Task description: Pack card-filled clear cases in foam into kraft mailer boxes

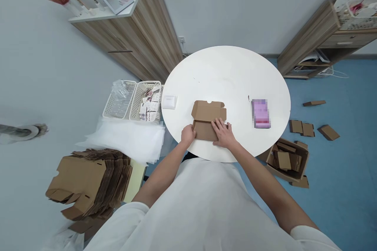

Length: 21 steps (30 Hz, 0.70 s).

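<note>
A brown cardboard box (209, 113) lies near the front edge of the white round table (226, 70), its lid flap raised open toward the far side. My left hand (187, 135) grips the box's left side, fingers closed at its edge. My right hand (224, 135) rests with spread fingers on the box's right side, the fingertips over the fold between lid and base. To the right on the table lies a pink-purple item (261, 113), blurred by pixels. A small white packet (169, 102) is at the table's left edge.
Left of the table stand two white baskets (118, 106), white sheets (126, 137) and a stack of flat cardboard (85, 180). At the lower right, a carton (301, 160) holds several small boxes, with more on the blue floor (338, 164). Wooden cabinets (153, 27) stand behind.
</note>
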Each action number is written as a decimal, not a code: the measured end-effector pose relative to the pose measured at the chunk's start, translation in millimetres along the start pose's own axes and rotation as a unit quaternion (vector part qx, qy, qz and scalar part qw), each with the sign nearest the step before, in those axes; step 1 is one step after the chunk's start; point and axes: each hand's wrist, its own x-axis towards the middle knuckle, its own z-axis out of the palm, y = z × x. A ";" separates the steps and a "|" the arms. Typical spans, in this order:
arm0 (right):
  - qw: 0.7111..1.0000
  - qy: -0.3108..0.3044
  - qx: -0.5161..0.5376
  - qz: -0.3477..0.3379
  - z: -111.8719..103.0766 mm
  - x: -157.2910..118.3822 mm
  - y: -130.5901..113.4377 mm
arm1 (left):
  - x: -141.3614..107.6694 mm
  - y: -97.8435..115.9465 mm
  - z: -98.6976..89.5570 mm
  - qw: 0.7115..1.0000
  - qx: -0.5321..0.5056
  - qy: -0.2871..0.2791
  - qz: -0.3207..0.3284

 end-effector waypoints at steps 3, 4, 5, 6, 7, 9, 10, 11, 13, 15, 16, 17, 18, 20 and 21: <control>1.000 0.004 -0.001 -0.001 0.0 0.0 0.9 | -6.0 -2.2 -2.3 0.998 -0.037 0.018 0.044; 1.000 0.005 -0.001 -0.003 -0.1 0.0 1.3 | -8.5 -3.1 -3.7 0.996 -0.048 0.023 0.066; 1.000 0.006 0.000 -0.005 -0.2 0.0 1.8 | -10.7 -3.8 -5.3 0.994 -0.052 0.023 0.090; 1.000 0.007 0.001 -0.007 -0.3 0.1 2.3 | -12.3 -4.3 -7.1 0.992 -0.048 0.014 0.114; 1.000 0.009 0.002 -0.008 -0.4 0.3 2.8 | -13.1 -4.5 -9.1 0.990 -0.037 -0.002 0.134; 1.000 0.011 0.006 -0.010 -0.5 0.9 3.8 | -11.8 -4.0 -13.1 0.987 -0.001 -0.046 0.152; 1.000 0.010 0.008 -0.012 -0.6 1.3 4.2 | -9.9 -3.2 -15.0 0.986 0.020 -0.067 0.150; 1.000 0.009 0.011 -0.014 -0.8 1.8 4.7 | -7.3 -2.3 -16.7 0.985 0.040 -0.085 0.145; 1.000 0.006 0.018 -0.018 -1.9 2.7 5.7 | -1.6 0.1 -19.2 0.982 0.072 -0.105 0.136; 0.999 0.005 0.028 -0.022 -3.9 2.8 7.0 | 3.2 2.8 -20.3 0.980 0.092 -0.115 0.132; 0.999 0.006 0.035 -0.023 -5.1 2.2 7.8 | 4.8 4.1 -20.4 0.979 0.097 -0.119 0.131; 0.999 0.010 0.044 -0.024 -6.4 1.1 8.9 | 5.9 5.5 -20.3 0.979 0.099 -0.121 0.130; 0.998 0.016 0.056 -0.023 -7.5 -0.8 10.3 | 6.5 6.9 -19.8 0.979 0.100 -0.124 0.129; 0.995 0.043 0.087 -0.001 -8.7 -6.6 14.2 | 6.7 9.7 -18.5 0.979 0.098 -0.125 0.126; 0.992 0.064 0.107 0.026 -8.3 -10.4 16.7 | 6.6 11.0 -17.6 0.980 0.096 -0.125 0.125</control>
